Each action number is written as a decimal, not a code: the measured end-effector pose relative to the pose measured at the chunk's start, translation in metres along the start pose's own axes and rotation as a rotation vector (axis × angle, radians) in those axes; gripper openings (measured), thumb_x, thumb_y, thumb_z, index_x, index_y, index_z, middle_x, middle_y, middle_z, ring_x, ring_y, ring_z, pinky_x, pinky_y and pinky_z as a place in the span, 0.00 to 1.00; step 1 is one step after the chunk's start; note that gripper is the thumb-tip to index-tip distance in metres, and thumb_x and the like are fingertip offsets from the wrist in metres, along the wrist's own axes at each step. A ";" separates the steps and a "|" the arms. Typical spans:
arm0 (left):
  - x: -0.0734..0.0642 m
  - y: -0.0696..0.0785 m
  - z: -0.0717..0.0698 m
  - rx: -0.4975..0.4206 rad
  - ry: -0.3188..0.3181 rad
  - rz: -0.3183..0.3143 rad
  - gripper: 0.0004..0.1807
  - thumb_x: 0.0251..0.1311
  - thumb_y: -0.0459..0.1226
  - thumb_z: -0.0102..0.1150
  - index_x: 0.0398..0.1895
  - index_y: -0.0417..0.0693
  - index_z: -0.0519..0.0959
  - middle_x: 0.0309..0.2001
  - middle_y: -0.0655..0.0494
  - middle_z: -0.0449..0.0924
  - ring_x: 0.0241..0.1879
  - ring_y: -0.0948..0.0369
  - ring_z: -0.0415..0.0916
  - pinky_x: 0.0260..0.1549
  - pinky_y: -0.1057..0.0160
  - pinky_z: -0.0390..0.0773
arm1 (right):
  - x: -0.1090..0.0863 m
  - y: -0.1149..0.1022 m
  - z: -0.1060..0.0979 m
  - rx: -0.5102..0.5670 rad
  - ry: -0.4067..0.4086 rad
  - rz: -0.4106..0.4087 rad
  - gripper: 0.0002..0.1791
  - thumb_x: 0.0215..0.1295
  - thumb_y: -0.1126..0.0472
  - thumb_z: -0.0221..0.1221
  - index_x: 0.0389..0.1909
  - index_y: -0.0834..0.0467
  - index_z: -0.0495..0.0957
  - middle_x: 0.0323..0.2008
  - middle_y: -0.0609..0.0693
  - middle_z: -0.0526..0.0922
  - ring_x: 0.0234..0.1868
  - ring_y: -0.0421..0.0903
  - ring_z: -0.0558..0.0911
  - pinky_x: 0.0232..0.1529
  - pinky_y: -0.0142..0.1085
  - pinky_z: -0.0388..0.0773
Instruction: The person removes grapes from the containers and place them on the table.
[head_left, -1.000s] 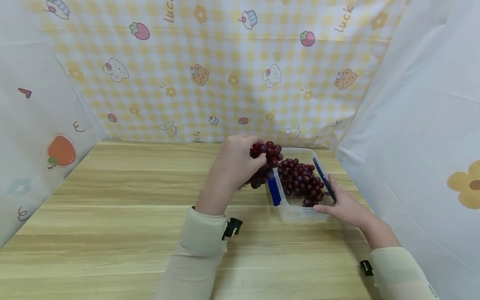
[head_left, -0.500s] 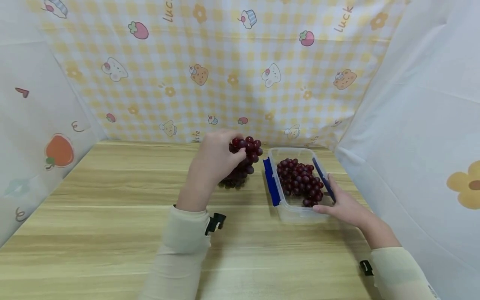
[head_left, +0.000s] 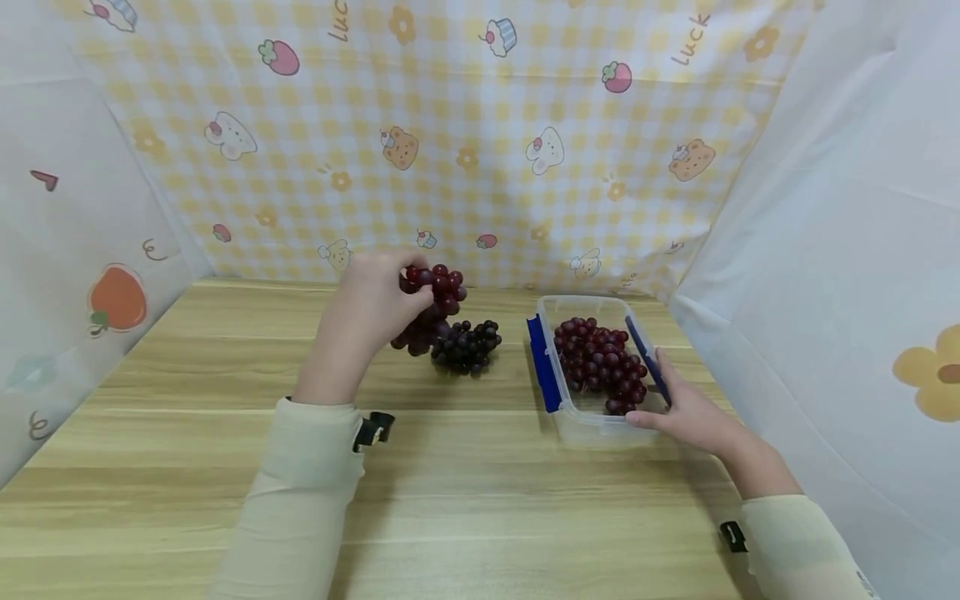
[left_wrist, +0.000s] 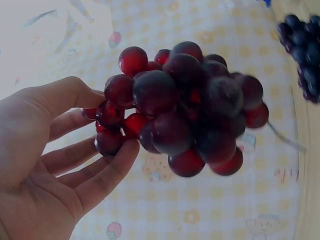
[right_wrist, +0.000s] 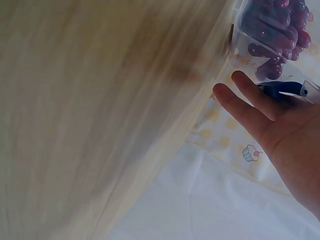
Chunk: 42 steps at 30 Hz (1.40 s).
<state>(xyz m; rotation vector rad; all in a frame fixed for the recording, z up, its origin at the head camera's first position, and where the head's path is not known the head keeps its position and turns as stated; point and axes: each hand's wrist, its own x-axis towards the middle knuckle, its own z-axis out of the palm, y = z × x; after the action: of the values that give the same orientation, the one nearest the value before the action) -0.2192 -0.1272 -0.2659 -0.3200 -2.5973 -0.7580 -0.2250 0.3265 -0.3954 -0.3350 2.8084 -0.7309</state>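
A bunch of red grapes (head_left: 437, 292) hangs above the table's back part, its upper end pinched between the thumb and fingers of my left hand (head_left: 377, 293). In the left wrist view the grapes (left_wrist: 187, 107) spread beyond the fingertips, with a thin stem at the far end. A bunch of dark grapes (head_left: 467, 347) lies on the table just right of the held one. My right hand (head_left: 693, 417) rests at the near right corner of a clear plastic box (head_left: 600, 427), its fingers straight beside the blue side latch (head_left: 647, 358). More red grapes (head_left: 600, 362) lie in that box.
Another blue latch (head_left: 543, 364) sticks out from the box's left side. The wooden table (head_left: 480, 500) ends at a yellow checked cloth (head_left: 465, 200) behind. White cloth (head_left: 825, 275) borders the right, close to my right hand.
My left hand has carried the red grapes leftward, away from the box, bringing the dark bunch on the table into sight. The right hand and the box have stayed in place.
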 end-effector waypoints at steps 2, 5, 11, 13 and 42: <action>0.000 -0.006 -0.002 0.022 -0.010 -0.010 0.10 0.66 0.35 0.68 0.48 0.44 0.86 0.50 0.44 0.90 0.45 0.50 0.85 0.41 0.51 0.86 | 0.000 0.000 0.000 0.004 -0.004 -0.001 0.74 0.66 0.36 0.69 0.84 0.59 0.19 0.80 0.81 0.43 0.77 0.83 0.55 0.74 0.75 0.57; 0.000 -0.017 -0.006 0.049 -0.032 -0.022 0.11 0.66 0.35 0.68 0.49 0.43 0.86 0.51 0.43 0.90 0.47 0.47 0.85 0.45 0.49 0.85 | 0.000 0.000 0.000 0.008 -0.010 -0.006 0.74 0.67 0.36 0.69 0.84 0.59 0.19 0.81 0.80 0.42 0.78 0.83 0.54 0.74 0.75 0.56; 0.000 -0.039 -0.011 0.100 -0.089 -0.016 0.15 0.67 0.36 0.67 0.54 0.39 0.85 0.55 0.36 0.87 0.57 0.39 0.80 0.59 0.41 0.80 | 0.000 -0.001 -0.002 -0.006 -0.016 -0.012 0.73 0.67 0.36 0.68 0.84 0.60 0.19 0.81 0.80 0.41 0.78 0.82 0.52 0.74 0.75 0.55; 0.001 -0.046 -0.013 0.113 -0.108 -0.006 0.16 0.68 0.36 0.66 0.55 0.38 0.84 0.55 0.35 0.87 0.57 0.39 0.79 0.58 0.40 0.80 | 0.001 -0.001 -0.002 -0.010 -0.021 -0.015 0.72 0.68 0.37 0.68 0.84 0.59 0.19 0.81 0.80 0.40 0.79 0.82 0.51 0.75 0.75 0.55; 0.010 -0.146 -0.015 0.304 -0.317 -0.041 0.05 0.67 0.32 0.60 0.35 0.39 0.75 0.32 0.44 0.74 0.31 0.51 0.68 0.33 0.53 0.68 | -0.001 -0.001 -0.004 -0.018 -0.035 -0.012 0.72 0.68 0.35 0.66 0.84 0.59 0.18 0.82 0.79 0.39 0.80 0.81 0.49 0.76 0.75 0.53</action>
<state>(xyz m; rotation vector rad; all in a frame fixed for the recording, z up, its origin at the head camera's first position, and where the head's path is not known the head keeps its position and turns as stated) -0.2716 -0.2551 -0.3175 -0.3161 -2.9720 -0.3341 -0.2248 0.3280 -0.3917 -0.3648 2.7839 -0.6952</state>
